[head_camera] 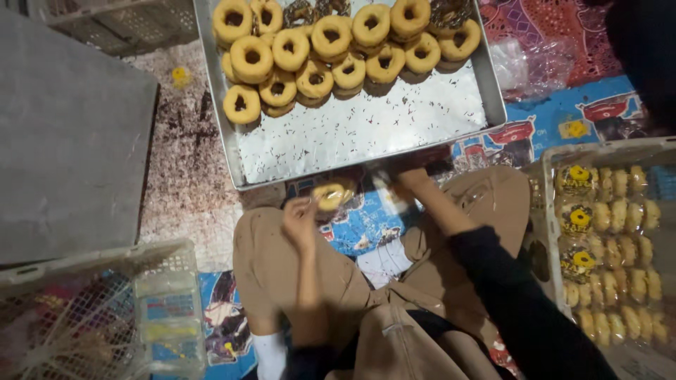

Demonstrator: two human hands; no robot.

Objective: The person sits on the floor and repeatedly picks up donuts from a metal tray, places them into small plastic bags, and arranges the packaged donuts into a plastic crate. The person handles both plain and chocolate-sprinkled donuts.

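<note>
From my remote seat I look straight down on tan trousers (282,274) and a white sock (269,355) nearest the camera, the legs folded on a printed blue floor mat (366,225). My left hand (301,224) is raised above the left knee with its fingers curled around a small yellow ring doughnut in a clear plastic wrapper (331,195), which it holds just in front of the near edge of the tray. My right hand (403,179) reaches forward at the end of a black sleeve (521,302) and sits close beside the doughnut; it is blurred, so I cannot tell whether its fingers are closed or spread.

To my lower left stands a white perforated plastic crate (91,302) with coloured packets inside. To my right a second white plastic crate (605,151) holds rows of bagged yellow pastries (612,246), each bag with a yellow and dark label.

Beyond the hands lies a large rectangular metal tray (366,134), its bare near half speckled with dark sprinkles. Heaped on its far half are yellow-glazed ring doughnuts (331,42), with a few dark chocolate-sprinkled ones (303,10) at the back. Left of the tray is a flat grey slab (63,141) on speckled floor (183,162); crumpled clear plastic bags (528,63) lie right of the tray.
</note>
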